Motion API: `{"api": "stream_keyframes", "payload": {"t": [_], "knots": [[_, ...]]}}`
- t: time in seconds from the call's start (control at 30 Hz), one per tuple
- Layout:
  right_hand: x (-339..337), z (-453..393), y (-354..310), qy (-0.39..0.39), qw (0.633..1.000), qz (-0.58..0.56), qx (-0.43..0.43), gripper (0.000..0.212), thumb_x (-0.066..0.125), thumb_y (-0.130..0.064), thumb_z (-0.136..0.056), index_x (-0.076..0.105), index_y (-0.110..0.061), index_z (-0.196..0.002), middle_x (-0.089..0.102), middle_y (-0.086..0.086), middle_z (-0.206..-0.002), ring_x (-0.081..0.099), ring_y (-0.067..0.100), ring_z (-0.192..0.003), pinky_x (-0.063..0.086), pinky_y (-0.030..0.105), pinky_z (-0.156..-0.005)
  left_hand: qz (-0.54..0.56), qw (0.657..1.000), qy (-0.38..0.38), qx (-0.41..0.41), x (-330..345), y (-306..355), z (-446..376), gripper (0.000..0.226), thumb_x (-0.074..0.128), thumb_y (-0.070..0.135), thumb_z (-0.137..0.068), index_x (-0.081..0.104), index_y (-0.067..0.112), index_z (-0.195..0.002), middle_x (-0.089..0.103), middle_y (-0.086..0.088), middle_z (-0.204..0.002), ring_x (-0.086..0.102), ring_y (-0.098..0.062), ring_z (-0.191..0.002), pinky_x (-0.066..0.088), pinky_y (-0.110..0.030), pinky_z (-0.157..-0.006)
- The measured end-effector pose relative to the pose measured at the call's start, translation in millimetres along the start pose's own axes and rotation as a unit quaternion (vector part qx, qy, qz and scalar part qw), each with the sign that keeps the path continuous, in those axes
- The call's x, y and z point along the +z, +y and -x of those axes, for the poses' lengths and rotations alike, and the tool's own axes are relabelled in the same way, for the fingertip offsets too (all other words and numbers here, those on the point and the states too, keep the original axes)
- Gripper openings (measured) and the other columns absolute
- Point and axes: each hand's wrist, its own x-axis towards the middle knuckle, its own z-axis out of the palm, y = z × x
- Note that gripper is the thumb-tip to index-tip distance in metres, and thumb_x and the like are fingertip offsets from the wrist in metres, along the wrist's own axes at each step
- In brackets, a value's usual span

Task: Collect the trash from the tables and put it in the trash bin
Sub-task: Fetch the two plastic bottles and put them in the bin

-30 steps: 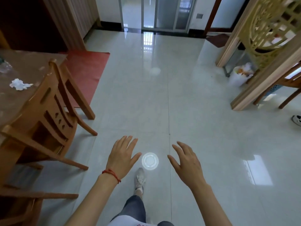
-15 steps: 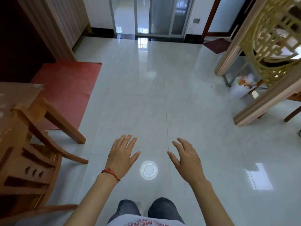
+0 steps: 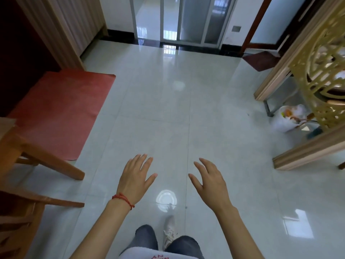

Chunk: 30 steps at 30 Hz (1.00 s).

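My left hand [image 3: 135, 179], with a red string at the wrist, hovers over the tiled floor with fingers spread and nothing in it. My right hand [image 3: 211, 182] is beside it, also spread and holding nothing. A white trash bag [image 3: 286, 118] filled with scraps sits on the floor at the right, beside a wooden and gold lattice screen [image 3: 321, 86]. No table trash shows in this view.
A wooden chair [image 3: 33, 161] and table edge stand at the left, near a red mat [image 3: 61, 113]. Glossy tiles stretch ahead to sliding glass doors [image 3: 179, 21]. A dark door frame [image 3: 255, 25] stands at the far right. My shoe [image 3: 169, 232] shows below.
I have walked forward; the table with the crumpled tissue has slid out of view on the left, and the trash bag is nearer on the right. Both hands stay spread.
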Motion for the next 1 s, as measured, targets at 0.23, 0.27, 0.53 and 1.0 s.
{"api": "stream_keyframes", "payload": {"t": [0.23,0.27,0.53,1.0], "knots": [[5.9,-93.3,14.8,-0.013,1.0,-0.004,-0.013,0.052,0.037,-0.048,-0.087,0.062,-0.011,-0.114,0.06,0.012,-0.124,0.058,0.03,-0.112,0.05,0.042,-0.085,0.013,0.999,0.002,-0.031,-11.9,-13.6,-77.0,0.073,0.012,0.056,-0.093,0.059,0.005,-0.118,0.062,-0.018,-0.119,0.058,-0.037,-0.11,0.046,-0.052,-0.089],[8.8,-107.3,14.3,-0.016,1.0,-0.001,-0.017,0.052,0.037,-0.048,-0.087,0.062,-0.011,-0.114,0.06,0.012,-0.124,0.058,0.03,-0.112,0.05,0.042,-0.085,0.013,0.999,0.004,-0.033,-13.8,-18.5,-89.0,0.074,0.012,0.056,-0.093,0.059,0.005,-0.118,0.062,-0.018,-0.119,0.058,-0.037,-0.11,0.046,-0.052,-0.089],[31.3,-242.9,-9.4,-0.036,0.998,-0.001,-0.048,0.056,0.033,-0.052,-0.088,0.061,-0.011,-0.115,0.059,0.012,-0.125,0.057,0.03,-0.114,0.05,0.044,-0.086,0.017,0.998,0.026,-0.056,-42.3,-77.4,-196.9,0.073,0.011,0.055,-0.094,0.059,0.005,-0.118,0.062,-0.018,-0.119,0.059,-0.036,-0.109,0.046,-0.05,-0.088],[71.9,-430.0,-100.8,-0.085,0.969,-0.019,-0.231,0.068,0.018,-0.057,-0.093,0.063,-0.011,-0.113,0.06,0.012,-0.123,0.058,0.031,-0.111,0.051,0.043,-0.085,0.016,0.973,0.065,-0.221,-94.1,-178.9,-275.3,0.073,0.009,0.054,-0.094,0.062,0.009,-0.116,0.064,-0.013,-0.117,0.06,-0.031,-0.108,0.047,-0.047,-0.088]]}}
